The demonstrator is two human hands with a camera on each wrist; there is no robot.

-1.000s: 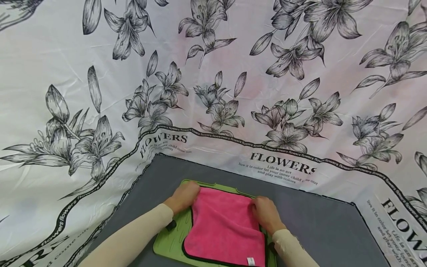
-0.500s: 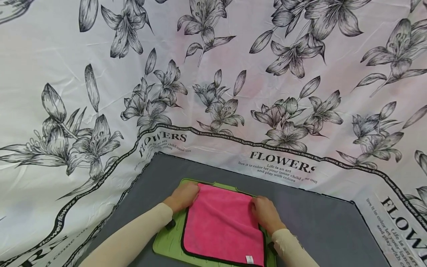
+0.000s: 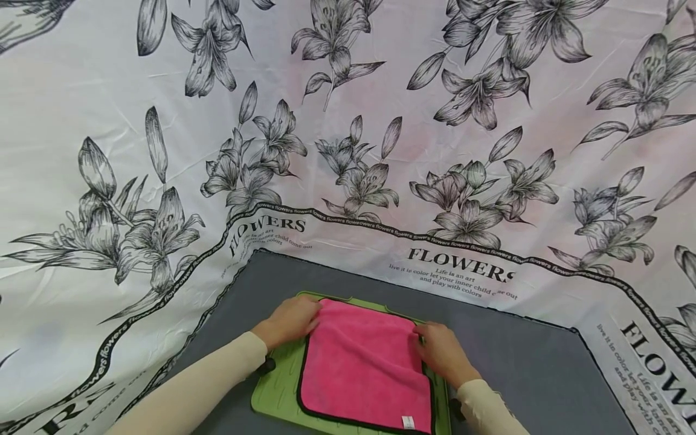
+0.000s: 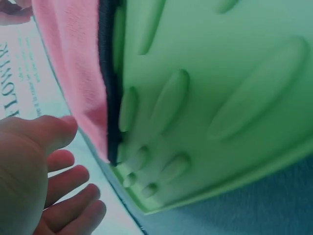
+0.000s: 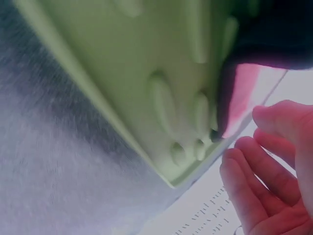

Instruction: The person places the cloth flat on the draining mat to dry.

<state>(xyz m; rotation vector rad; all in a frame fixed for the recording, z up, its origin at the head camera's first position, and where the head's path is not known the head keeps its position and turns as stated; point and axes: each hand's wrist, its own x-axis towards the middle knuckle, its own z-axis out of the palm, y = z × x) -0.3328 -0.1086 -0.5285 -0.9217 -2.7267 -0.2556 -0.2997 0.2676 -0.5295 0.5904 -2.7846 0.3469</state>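
Note:
A pink cloth (image 3: 364, 368) with a black border and a small white tag lies spread over a green tray-like board (image 3: 277, 386) with raised oval ridges. At the cloth's far left corner is my left hand (image 3: 293, 320). In the left wrist view its thumb and fingers stand apart, just beside the cloth corner, with nothing between them. My right hand (image 3: 441, 349) is at the far right corner. The right wrist view shows that hand's fingers (image 5: 244, 191) loosely bent, separate from the thumb, and the cloth edge (image 5: 243, 93) hangs free of them.
The board rests on a dark grey surface (image 3: 522, 368). White fabric (image 3: 348, 163) printed with lilies and lettering rises behind and at both sides. A dark band (image 3: 266, 366) is on my left wrist.
The cloth's lower left corner has been drawn out flatter since a second ago. Both hands have let go of the far corners and moved slightly outward.

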